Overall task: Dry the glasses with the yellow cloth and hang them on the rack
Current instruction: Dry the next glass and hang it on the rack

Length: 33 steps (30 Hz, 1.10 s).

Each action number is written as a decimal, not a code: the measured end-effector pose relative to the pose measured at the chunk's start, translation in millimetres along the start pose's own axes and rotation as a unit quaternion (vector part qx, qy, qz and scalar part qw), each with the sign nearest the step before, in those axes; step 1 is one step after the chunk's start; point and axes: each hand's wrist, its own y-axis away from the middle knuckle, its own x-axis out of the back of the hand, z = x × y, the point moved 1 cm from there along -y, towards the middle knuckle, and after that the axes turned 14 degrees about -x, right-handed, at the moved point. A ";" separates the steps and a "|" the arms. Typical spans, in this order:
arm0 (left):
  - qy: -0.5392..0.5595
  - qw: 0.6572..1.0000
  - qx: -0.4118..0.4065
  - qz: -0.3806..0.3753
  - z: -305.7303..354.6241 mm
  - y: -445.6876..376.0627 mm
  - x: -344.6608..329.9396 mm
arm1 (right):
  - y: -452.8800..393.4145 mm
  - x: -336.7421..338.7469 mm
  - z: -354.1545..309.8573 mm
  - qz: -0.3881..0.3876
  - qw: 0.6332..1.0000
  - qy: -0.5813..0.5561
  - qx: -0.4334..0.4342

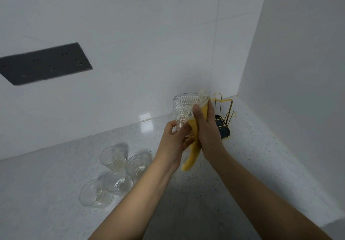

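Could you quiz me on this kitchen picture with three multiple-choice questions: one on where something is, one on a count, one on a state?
1. Where does the gold wire rack with the dark base stand?
A. in the corner where the two white walls meet
B. under the dark socket panel
C. among the loose glasses

2. How many clear glass tumblers wait on the speckled white countertop?
A. two
B. four
C. six

3. What is happening to the patterned clear glass held up in the hands?
A. it hangs on the rack
B. it lies on the counter
C. the left hand grips it while the right hand presses the yellow cloth against it

Answers: 1 A, the rack sits at the far right by the wall corner. 2 B, four stand grouped at the left. 3 C, both hands are on it, cloth over its rim.
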 end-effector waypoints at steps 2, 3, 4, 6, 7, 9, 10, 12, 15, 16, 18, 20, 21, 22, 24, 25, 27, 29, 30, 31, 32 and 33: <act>0.008 1.000 -0.006 -0.006 1.4 0.2 2.8 | -2.7 -3.5 -1.5 0.001 1.000 0.016 0.008; 0.015 1.000 -0.009 -0.008 2.2 0.1 3.8 | -4.9 -4.9 -1.3 0.001 1.000 0.023 0.018; 0.023 1.000 -0.011 -0.009 3.5 0.0 4.7 | -8.9 -4.8 -0.7 0.003 1.000 0.021 0.022; 0.033 0.999 -0.008 -0.010 7.0 1.7 4.6 | -15.1 -0.5 -3.0 -0.001 1.000 -0.020 -0.005; 0.038 0.999 -0.002 -0.009 7.8 2.8 4.5 | -18.7 2.4 -4.6 -0.004 0.998 -0.049 -0.030; 0.046 0.999 0.013 -0.005 6.7 4.6 4.9 | -21.0 4.7 -6.6 -0.003 0.996 -0.070 -0.057; 0.046 0.999 0.018 -0.005 6.9 4.9 5.7 | -19.8 2.7 -6.2 -0.007 0.996 -0.063 -0.056; 0.036 0.999 0.027 -0.018 7.8 3.7 6.8 | -17.5 -1.6 -1.9 -0.022 0.997 -0.047 -0.050; 0.017 0.998 0.046 -0.044 11.5 0.7 10.2 | -15.9 -2.1 0.8 -0.026 0.997 -0.069 -0.026; 0.019 0.997 0.060 -0.046 12.9 -0.2 11.3 | -16.2 -1.0 1.5 -0.015 0.997 -0.079 -0.022; 0.032 0.995 0.078 -0.044 14.4 -1.8 10.7 | -17.4 -1.4 4.8 0.005 0.996 -0.090 -0.025; 0.015 0.997 0.067 -0.042 11.6 0.3 5.6 | -17.0 -3.9 6.8 0.024 0.992 -0.115 -0.039; -0.017 0.998 0.042 -0.041 7.9 0.4 4.6 | -17.2 -5.5 7.2 0.036 0.990 -0.129 -0.041; -0.052 0.998 0.015 -0.041 2.6 1.2 3.6 | -17.3 -5.5 8.2 0.049 0.989 -0.138 -0.038; -0.092 0.995 -0.009 -0.025 -5.7 2.9 3.7 | -15.9 -5.6 7.5 0.069 0.987 -0.143 -0.021; -0.082 0.996 -0.013 -0.015 -8.2 3.8 3.8 | -14.8 -5.3 7.2 0.072 0.987 -0.140 -0.015; -0.021 1.000 -0.003 -0.008 -7.1 4.2 3.9 | -14.6 -3.9 6.9 0.068 0.991 -0.119 0.001; 0.040 0.999 0.028 -0.019 -0.3 4.3 4.6 | -15.6 -0.7 1.5 0.037 0.993 -0.109 0.013; 0.065 0.996 0.051 -0.027 2.4 3.6 6.5 | -17.4 1.7 -1.1 0.012 0.994 -0.108 0.013; 0.086 0.992 0.081 -0.037 5.4 2.5 7.6 | -19.9 4.7 -3.4 -0.022 0.993 -0.113 0.004; 0.110 0.986 0.113 -0.047 8.7 3.2 7.6 | -22.7 7.7 -4.3 -0.060 0.990 -0.126 -0.009; 0.124 0.981 0.135 -0.056 9.7 3.4 7.4 | -23.8 11.3 -6.5 -0.088 0.986 -0.144 -0.018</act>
